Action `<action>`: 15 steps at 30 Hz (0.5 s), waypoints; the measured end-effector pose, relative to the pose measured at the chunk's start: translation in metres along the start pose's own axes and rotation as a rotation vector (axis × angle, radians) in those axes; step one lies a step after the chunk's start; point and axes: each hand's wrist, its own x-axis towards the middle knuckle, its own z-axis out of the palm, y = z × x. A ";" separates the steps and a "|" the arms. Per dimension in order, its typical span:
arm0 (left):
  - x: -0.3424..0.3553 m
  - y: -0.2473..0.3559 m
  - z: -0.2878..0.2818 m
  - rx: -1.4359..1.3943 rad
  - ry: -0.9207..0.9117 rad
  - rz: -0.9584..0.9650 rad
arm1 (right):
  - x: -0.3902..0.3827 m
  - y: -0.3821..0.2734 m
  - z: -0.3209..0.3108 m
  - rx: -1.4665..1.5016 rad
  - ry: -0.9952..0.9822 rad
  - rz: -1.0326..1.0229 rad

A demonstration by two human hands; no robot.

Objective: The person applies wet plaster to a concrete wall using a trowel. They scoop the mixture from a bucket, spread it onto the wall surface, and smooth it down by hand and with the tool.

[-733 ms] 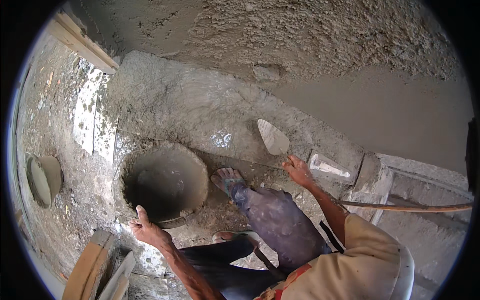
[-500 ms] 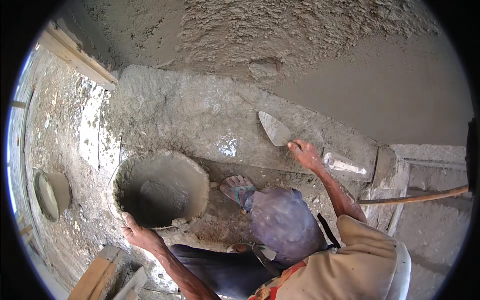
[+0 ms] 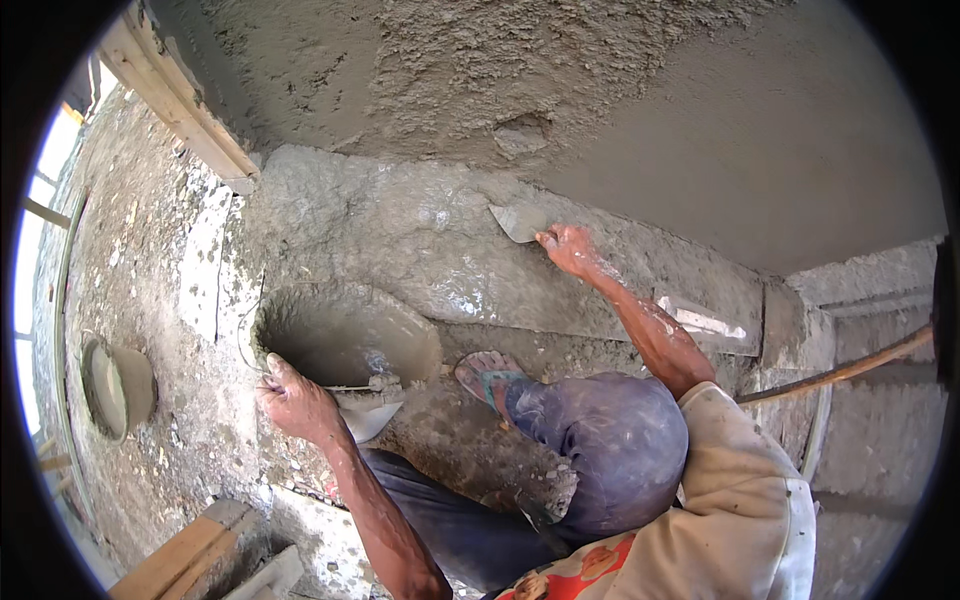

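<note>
My left hand [image 3: 300, 402] is closed on the near left rim of a large mortar-crusted bucket [image 3: 408, 328], which sits tilted on the ground with a little wet grey mortar inside. In my right hand [image 3: 575, 250] is the handle of a pointing trowel [image 3: 518, 224]. Its blade lies over the mortar-smeared slab [image 3: 360, 215] at the foot of the wall; whether it touches is hard to tell. My left hand's fingertips are partly hidden inside the rim.
Rough and smooth grey plaster covers the wall [image 3: 690, 150] ahead. A smaller bucket [image 3: 135, 390] stands at far left. Timber shows at upper left [image 3: 175, 95] and lower left [image 3: 185, 555]. A thin wooden stick [image 3: 850, 368] reaches in from the right, near my elbow.
The bucket has tipped, its near side raised by my left hand. My right hand and trowel have moved left and farther away over the slab. The view has shifted slightly.
</note>
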 end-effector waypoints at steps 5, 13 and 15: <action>0.001 -0.002 -0.002 0.030 -0.010 -0.017 | -0.008 -0.035 -0.001 0.490 -0.140 0.292; 0.004 -0.010 -0.012 0.133 -0.001 0.034 | -0.017 -0.023 -0.026 -0.175 0.097 -0.229; 0.004 -0.009 -0.012 0.099 -0.004 0.020 | -0.039 -0.028 -0.045 -0.272 0.074 -0.227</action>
